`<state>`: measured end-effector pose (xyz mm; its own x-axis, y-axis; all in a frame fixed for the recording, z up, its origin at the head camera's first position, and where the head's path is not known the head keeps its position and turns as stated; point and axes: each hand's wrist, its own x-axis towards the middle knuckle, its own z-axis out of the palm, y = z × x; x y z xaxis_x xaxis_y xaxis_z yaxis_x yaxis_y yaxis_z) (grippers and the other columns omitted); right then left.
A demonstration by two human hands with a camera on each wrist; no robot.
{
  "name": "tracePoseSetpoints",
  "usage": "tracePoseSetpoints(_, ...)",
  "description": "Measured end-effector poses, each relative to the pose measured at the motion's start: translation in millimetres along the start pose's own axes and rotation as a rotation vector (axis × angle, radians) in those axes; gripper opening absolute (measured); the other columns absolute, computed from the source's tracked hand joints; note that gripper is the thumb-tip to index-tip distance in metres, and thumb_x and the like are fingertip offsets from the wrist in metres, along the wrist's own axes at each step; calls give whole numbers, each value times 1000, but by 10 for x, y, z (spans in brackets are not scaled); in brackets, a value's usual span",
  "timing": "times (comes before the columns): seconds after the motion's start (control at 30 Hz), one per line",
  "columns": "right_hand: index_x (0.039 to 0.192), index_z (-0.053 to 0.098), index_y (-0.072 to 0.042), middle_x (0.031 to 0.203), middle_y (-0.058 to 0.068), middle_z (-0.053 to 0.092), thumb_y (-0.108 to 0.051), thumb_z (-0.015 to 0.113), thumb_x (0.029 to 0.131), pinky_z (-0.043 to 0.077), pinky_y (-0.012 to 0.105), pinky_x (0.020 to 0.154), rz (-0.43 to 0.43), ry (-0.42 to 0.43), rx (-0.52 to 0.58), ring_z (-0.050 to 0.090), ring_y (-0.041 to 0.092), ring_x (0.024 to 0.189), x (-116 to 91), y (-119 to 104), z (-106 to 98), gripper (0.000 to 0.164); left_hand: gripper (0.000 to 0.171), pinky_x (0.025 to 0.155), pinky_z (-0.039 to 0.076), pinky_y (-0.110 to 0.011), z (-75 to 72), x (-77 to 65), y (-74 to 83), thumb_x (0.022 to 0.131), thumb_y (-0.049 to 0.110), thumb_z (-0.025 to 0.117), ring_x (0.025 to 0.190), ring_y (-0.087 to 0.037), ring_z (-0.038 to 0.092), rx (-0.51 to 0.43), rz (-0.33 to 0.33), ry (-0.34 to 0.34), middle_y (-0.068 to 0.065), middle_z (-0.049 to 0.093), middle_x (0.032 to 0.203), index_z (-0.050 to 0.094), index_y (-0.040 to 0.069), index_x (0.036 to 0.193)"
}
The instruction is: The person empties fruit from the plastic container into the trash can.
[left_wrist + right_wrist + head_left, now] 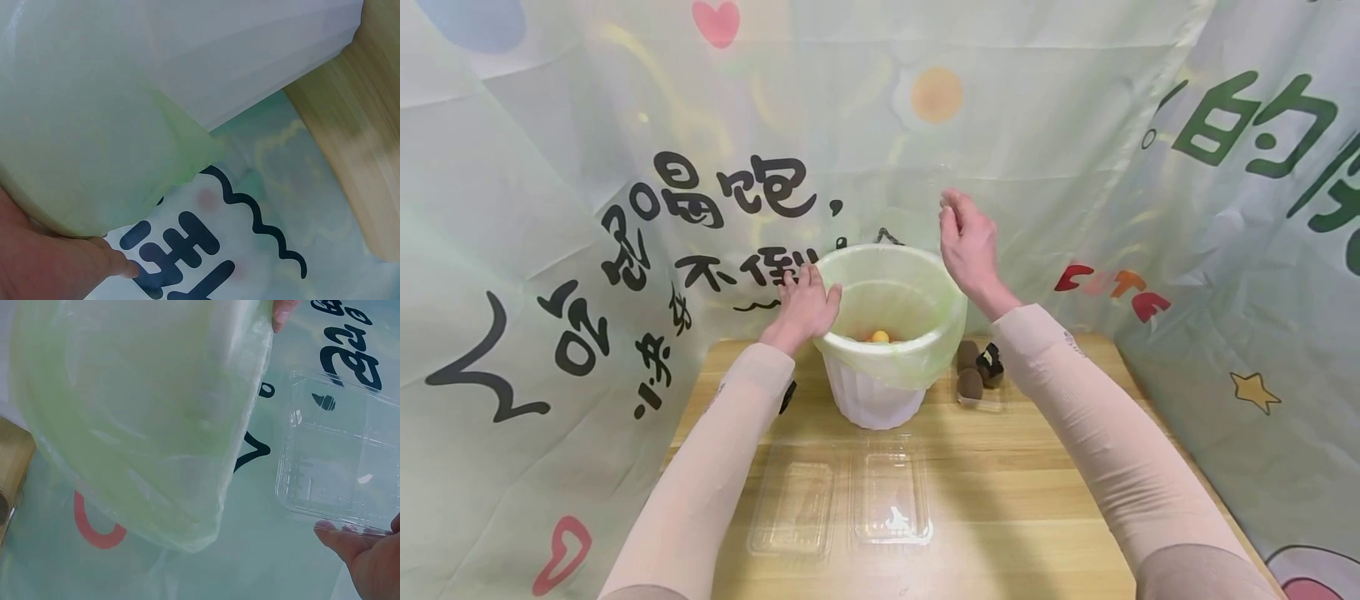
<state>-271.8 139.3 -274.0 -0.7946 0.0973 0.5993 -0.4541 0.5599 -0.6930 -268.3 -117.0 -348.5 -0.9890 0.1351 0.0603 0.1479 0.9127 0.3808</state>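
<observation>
A white bin [876, 404] stands on the table, lined with a pale green plastic bag [934, 354] folded over its rim. Down inside it shows a small yellow round thing [880, 337], its kind unclear. My left hand [807, 307] rests on the left side of the rim, fingers fairly straight. Raised above the bin's right side, my right hand [970, 242] pinches the edge of a clear plastic box [337, 456]. That box barely shows in the head view; no contents are visible through its walls in the right wrist view.
Two clear plastic trays [891, 500] lie on the wooden table [1000, 533] in front of the bin. To its right, a clear tray holds dark brown round things [970, 385] and a black-wrapped one [990, 365]. Printed cloth [1037, 125] hangs around the table.
</observation>
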Motion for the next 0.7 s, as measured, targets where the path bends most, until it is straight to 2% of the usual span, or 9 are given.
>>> tracePoseSetpoints(0.17, 142, 61, 1, 135, 21, 70, -13, 47, 110, 51, 32, 87, 29, -12, 21, 60, 24, 91, 3, 18, -111, 37, 79, 131, 3, -65, 8, 10, -11, 112, 46, 22, 159, -58, 2, -4, 2, -11, -30, 4, 174, 9, -11, 164)
tracePoseSetpoints(0.3, 144, 60, 0, 140, 20, 68, -15, 45, 111, 54, 23, 85, 77, -15, 45, 70, 28, 108, 28, 21, -265, 39, 78, 131, 4, -65, 2, 4, -15, 112, 47, 22, 159, -58, 2, -13, 2, -8, -30, 4, 175, 9, -11, 164)
tracePoseSetpoints(0.4, 146, 58, -1, 142, 20, 66, -17, 43, 112, 60, 22, 85, 132, -14, 71, 69, 32, 125, 42, 39, -412, 40, 78, 131, 4, -65, -5, -1, -11, 112, 47, 22, 159, -58, 2, -12, 1, -7, -30, 4, 175, 9, -11, 164)
tracePoseSetpoints(0.7, 152, 51, -2, 151, 21, 59, -23, 37, 110, 63, 19, 72, 351, 4, 131, 67, 34, 131, 4, 226, -974, 49, 77, 131, 4, -66, -5, -8, -10, 112, 45, 21, 159, -58, 1, -17, 4, -14, -30, 4, 175, 8, -11, 164)
